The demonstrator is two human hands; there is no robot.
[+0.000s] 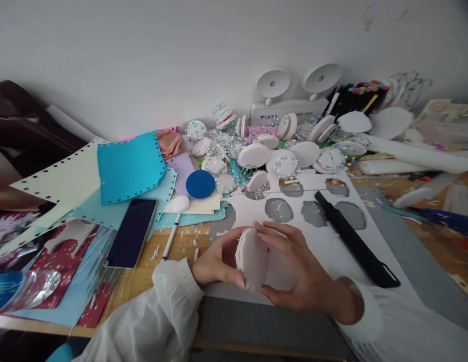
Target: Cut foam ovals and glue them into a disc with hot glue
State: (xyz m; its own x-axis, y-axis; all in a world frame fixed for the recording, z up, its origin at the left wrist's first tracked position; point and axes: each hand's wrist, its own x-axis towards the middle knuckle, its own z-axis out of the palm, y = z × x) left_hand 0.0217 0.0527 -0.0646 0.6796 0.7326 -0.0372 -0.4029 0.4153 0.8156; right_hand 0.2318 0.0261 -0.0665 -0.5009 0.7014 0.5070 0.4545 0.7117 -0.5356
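**Holding a white disc on edge between two bare hands**

Tilted almost upright, the disc (255, 261) sits in the person's grasp, just above a white sheet (318, 259) on the tabletop (181, 239). The left hand (217, 260) is part closed on it, thumb along the near face, fingers behind. The right hand (296, 264) curves wider, fingertips at the top rim and thumb by the lower right edge; its palm stands off the face.

I'd judge the disc light and fairly stiff, more apt to crease or shed bits than to slip. The rim seems the best place to hold, pinched gently so the broad face isn't dented.

That face is smooth and matte; the left edge looks rough and layered, perhaps several rounds stacked. The sheet is punched with ragged round holes that show a grey mat (403, 236). A long black tool (350, 239) lies across it. Behind sits a heap of white rounds (253, 156), some dotted blue, with a flat blue disc (200, 184) beside it.
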